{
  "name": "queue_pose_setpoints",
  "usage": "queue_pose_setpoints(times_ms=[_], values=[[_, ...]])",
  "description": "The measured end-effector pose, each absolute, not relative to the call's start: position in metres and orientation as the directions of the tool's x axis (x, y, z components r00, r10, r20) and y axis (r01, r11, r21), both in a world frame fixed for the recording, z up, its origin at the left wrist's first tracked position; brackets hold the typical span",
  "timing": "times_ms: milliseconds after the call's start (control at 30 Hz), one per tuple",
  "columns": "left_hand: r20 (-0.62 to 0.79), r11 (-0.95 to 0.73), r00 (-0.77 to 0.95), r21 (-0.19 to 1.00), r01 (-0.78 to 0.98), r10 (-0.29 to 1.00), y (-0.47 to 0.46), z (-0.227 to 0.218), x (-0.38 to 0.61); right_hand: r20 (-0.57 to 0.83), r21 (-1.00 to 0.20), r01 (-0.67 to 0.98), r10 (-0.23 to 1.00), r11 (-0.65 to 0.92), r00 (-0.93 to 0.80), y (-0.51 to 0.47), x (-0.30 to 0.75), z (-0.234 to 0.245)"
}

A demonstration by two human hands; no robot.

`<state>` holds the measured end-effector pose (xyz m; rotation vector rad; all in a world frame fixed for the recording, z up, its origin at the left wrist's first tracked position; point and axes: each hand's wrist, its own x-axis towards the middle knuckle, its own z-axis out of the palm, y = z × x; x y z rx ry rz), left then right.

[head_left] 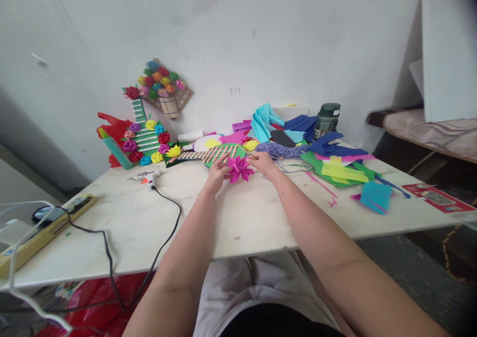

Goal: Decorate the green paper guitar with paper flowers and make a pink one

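Note:
A magenta paper flower [240, 171] with pointed petals is between my two hands, low over the white tabletop. My left hand [217, 173] has its fingers curled at the flower's left petals and grips it there. On the other side, my right hand [264, 163] pinches a thin tan stick [249, 153] that slants up and left above the flower. My right fingertips are close to the right petals; whether they touch them is hard to tell. Just behind my hands lies a green guitar-shaped piece with a lattice of thin sticks [208, 154] and a yellow flower [173, 151] at its left end.
A glue gun [149, 179] lies left, its black cord trailing past a power strip [48, 232]. Beyond it stand a flower-trimmed guitar shape [145, 140] and a green-capped glue bottle [116, 150]. Purple yarn [283, 150], crepe paper [266, 123] and a dark jar [328, 120] occupy the right.

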<state>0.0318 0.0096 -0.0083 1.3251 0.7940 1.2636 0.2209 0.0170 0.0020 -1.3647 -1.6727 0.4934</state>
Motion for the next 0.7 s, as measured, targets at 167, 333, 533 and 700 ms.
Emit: queue_pose_setpoints(times_ms=[167, 333, 533, 700], values=[[0.144, -0.106, 0.255, 0.982, -0.158, 0.956, 0.005, -0.001, 0.029, 0.428, -0.718, 0.584, 0.902, 0.379, -0.059, 0.014, 0.223, 0.006], [0.151, -0.139, 0.268, 0.988, -0.062, 0.951, 0.004, -0.003, 0.03, 0.459, -0.645, 0.597, 0.866, 0.478, -0.198, 0.015, 0.218, 0.004], [0.27, -0.274, 0.241, 0.962, -0.017, 0.932, 0.005, -0.007, 0.033, 0.507, -0.572, 0.643, 0.836, 0.509, -0.211, 0.013, 0.21, 0.0], [0.363, -0.369, 0.219, 0.929, -0.012, 0.906, 0.01, -0.009, 0.031, 0.535, -0.5, 0.713, 0.822, 0.492, -0.193, 0.008, 0.203, 0.002]])
